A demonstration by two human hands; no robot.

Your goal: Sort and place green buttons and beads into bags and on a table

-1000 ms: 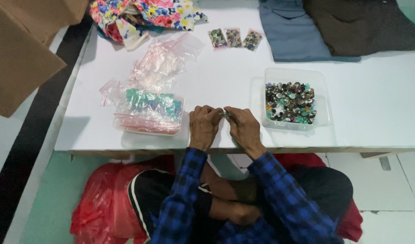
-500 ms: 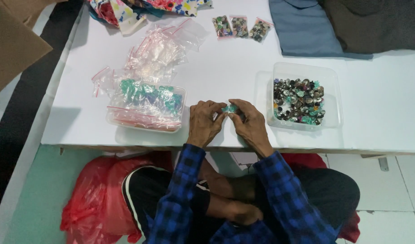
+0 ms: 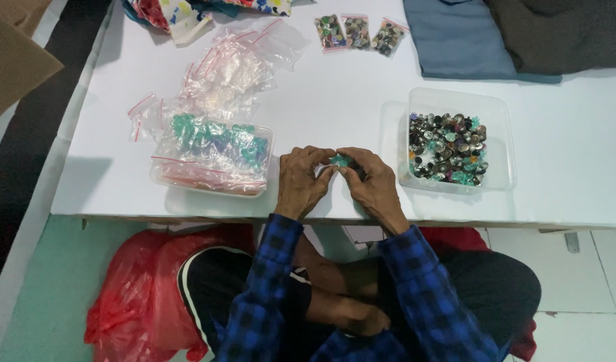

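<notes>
While both hands meet at the near edge of the white table, a small clear bag of teal and mixed buttons sits pinched between their fingertips. The left hand closes on the bag from 9 o'clock and the right hand from 3 o'clock, fingertips pressed together over it.

At 3 o'clock from the hands stands a clear plastic tub holding loose metallic, dark and teal buttons. At 9 o'clock sits a second clear tub stacked with filled zip bags of teal and purple buttons. Toward 11 o'clock lies a heap of empty zip bags with red seal strips. At 12 o'clock, well apart, three small filled button packets lie in a row. Folded blue fabric and dark brown fabric rest at 1 o'clock. A red plastic bag lies on the floor at 7 o'clock.
</notes>
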